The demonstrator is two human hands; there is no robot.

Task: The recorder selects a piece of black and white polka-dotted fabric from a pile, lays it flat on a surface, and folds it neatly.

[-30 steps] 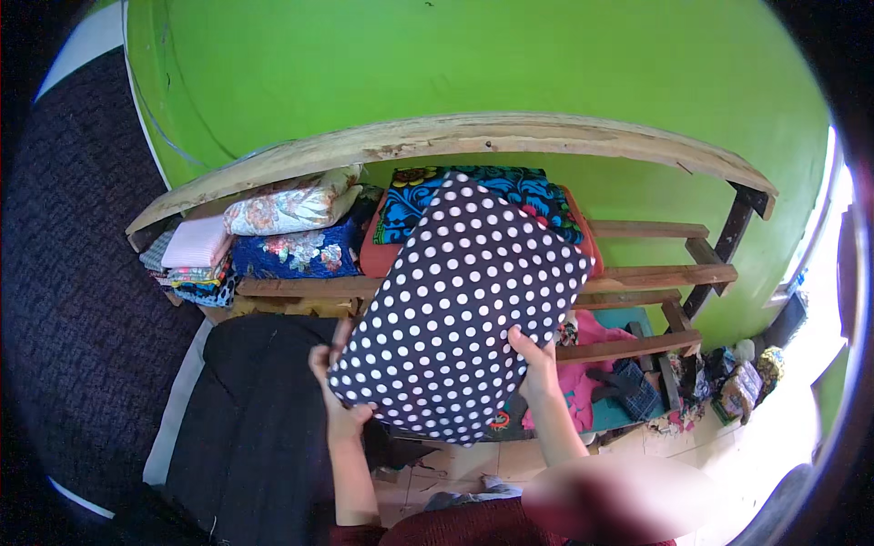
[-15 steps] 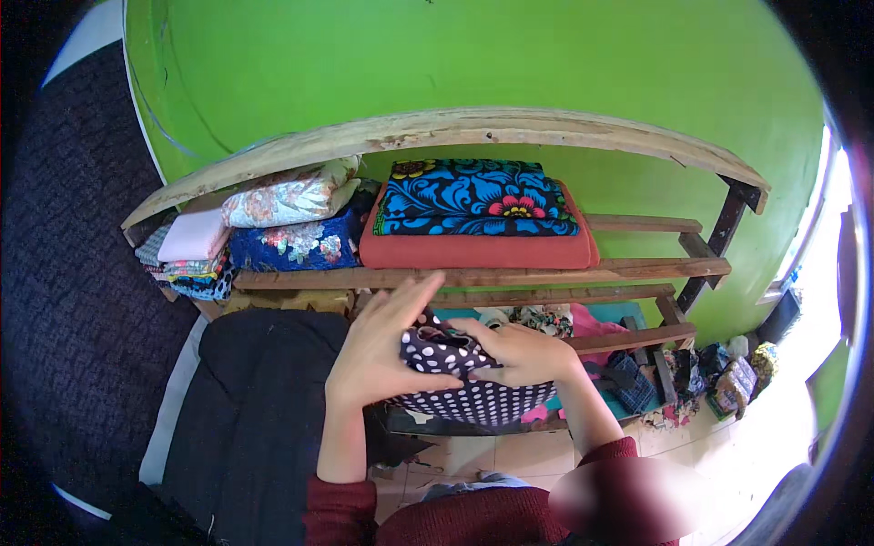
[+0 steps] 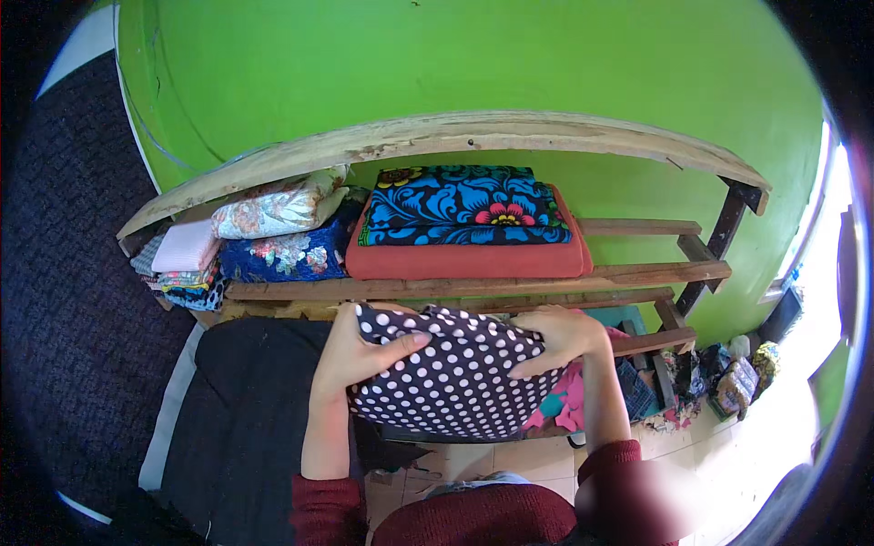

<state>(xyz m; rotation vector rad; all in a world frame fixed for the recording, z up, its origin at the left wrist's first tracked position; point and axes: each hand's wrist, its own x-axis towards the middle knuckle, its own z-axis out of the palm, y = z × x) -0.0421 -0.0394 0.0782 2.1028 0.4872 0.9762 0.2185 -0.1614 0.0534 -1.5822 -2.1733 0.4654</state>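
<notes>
A dark cloth with white polka dots [image 3: 446, 382] is spread between my two hands in front of the wooden rack. My left hand [image 3: 353, 357] grips its left upper edge, thumb on the near face and fingers hidden behind. At the upper right, my right hand [image 3: 557, 338] holds the cloth the same way, thumb against the dots. The cloth hangs toward me, slightly bunched along its top. Beyond it, on the rack's upper level, a folded blue and black floral cloth [image 3: 464, 205] rests on a folded orange-red cloth [image 3: 469, 261].
The wooden rack [image 3: 473, 278] stands against a green wall [image 3: 473, 55]. Left on it sit a blue floral bundle [image 3: 287, 255], a pale floral bundle [image 3: 269, 207] and a pink folded cloth [image 3: 187, 246]. Black fabric [image 3: 246, 409] covers something at left. Pink scraps [image 3: 569, 400] and bundles [image 3: 736, 382] lie to the right.
The polka-dot cloth was bunched between my hands; now it is drawn out wide and flatter. My hands have moved farther apart, the right one to the right.
</notes>
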